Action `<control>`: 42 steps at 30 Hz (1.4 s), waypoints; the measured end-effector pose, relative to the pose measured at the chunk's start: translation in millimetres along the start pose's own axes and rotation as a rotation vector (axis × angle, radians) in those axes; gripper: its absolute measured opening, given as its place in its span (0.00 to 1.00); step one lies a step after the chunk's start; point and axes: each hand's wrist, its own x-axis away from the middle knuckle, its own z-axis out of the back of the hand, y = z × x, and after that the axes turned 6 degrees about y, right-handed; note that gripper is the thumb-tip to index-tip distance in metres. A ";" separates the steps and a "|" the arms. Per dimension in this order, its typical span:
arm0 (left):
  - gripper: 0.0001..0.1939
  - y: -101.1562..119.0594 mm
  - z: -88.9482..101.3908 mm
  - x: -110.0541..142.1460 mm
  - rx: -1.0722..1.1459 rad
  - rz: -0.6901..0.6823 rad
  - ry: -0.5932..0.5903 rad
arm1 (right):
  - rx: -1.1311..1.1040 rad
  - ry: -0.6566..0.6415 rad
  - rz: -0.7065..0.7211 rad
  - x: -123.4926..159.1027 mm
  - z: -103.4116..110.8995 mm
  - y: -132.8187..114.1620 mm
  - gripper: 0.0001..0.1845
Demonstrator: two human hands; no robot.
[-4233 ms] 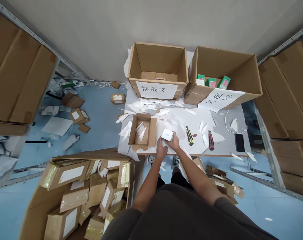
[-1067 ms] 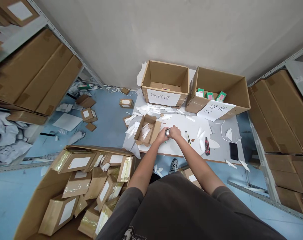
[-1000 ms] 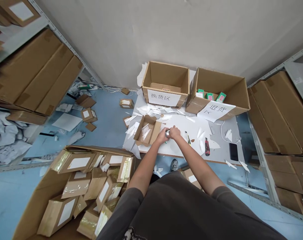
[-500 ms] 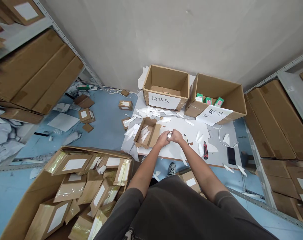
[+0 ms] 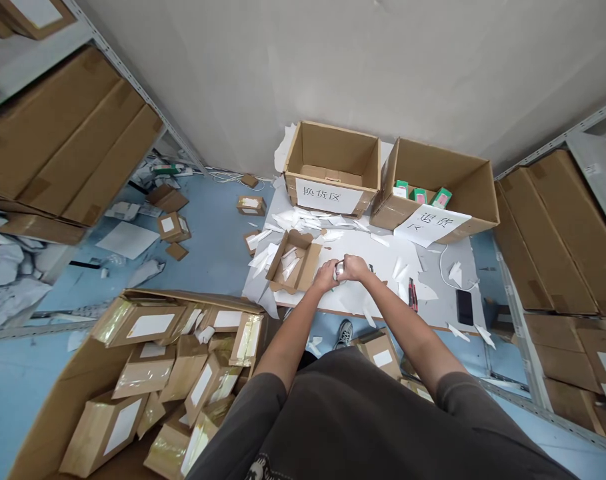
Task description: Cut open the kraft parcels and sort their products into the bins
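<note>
Both of my hands meet over the front of the white table (image 5: 353, 297). Between them is a small round whitish object (image 5: 339, 269), mostly covered by fingers, so its kind does not show. My left hand (image 5: 327, 275) is closed around its left side. My right hand (image 5: 353, 268) grips it from the right. Just left of my hands lies an opened small cardboard box (image 5: 310, 267) with white paper pieces (image 5: 289, 265) inside. A red and black utility knife (image 5: 413, 295) rests to the right of my right hand.
Two large cardboard boxes with paper signs, a left one (image 5: 333, 143) and a right one (image 5: 447, 163) holding green cartons (image 5: 419, 196), stand at the table's back. A phone (image 5: 465, 307) lies at the right. A big carton (image 5: 47, 407) of parcels stands front left. Shelves flank both sides.
The view has shifted slightly. My hands stay together on the round object, and my right hand's fingers have shifted a little over it.
</note>
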 end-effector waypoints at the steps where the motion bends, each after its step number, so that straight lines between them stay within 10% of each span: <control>1: 0.39 -0.7 -0.4 -0.4 0.008 -0.003 -0.003 | -0.014 0.004 -0.001 0.6 0.0 1.3 0.33; 13: 0.33 0.4 -6.9 14.6 0.188 -0.024 0.154 | -0.202 -0.005 -0.066 3.3 -5.1 25.5 0.25; 31: 0.23 -1.2 31.3 -1.1 -0.054 -0.123 -0.053 | -0.227 -0.012 0.010 2.2 -6.8 23.1 0.28; 42: 0.47 1.1 18.1 3.6 0.003 0.062 -0.006 | -0.482 0.153 0.003 10.2 4.7 31.4 0.28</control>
